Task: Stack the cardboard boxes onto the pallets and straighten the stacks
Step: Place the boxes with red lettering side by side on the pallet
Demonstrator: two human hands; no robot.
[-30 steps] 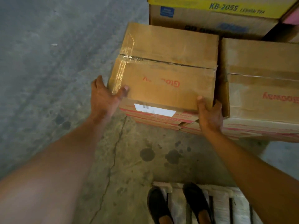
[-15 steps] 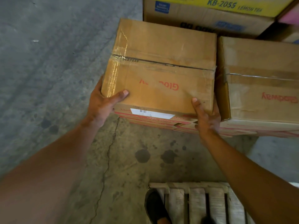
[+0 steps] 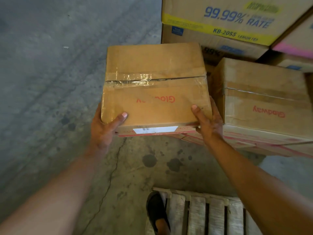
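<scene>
Because the taped cardboard box spans the full reach between both arms and its top panel is dented and softened, I judge it moderately heavy and only fairly stiff, so it is best carried by its near bottom corners and not by the flaps. That is where each grip sits: the left hand wraps the near left corner with its thumb flat on the top, and the right hand clasps the near right corner the same way, both closed firmly on the box. The box is above the left end of a low stack, just beside a second Gladway box; whether its far edge rests on the carton under it is hidden. Glossy tape along the centre seam looks slick, and the seam gapes a little, so pressing there risks buckling. A white label marks the near face. The grey concrete floor is rough and worn. Printed cartons are stacked behind, and a slatted wooden pallet lies near the person's shoe. A thin crack and 2 dark stains mark the floor between pallet and stack.
</scene>
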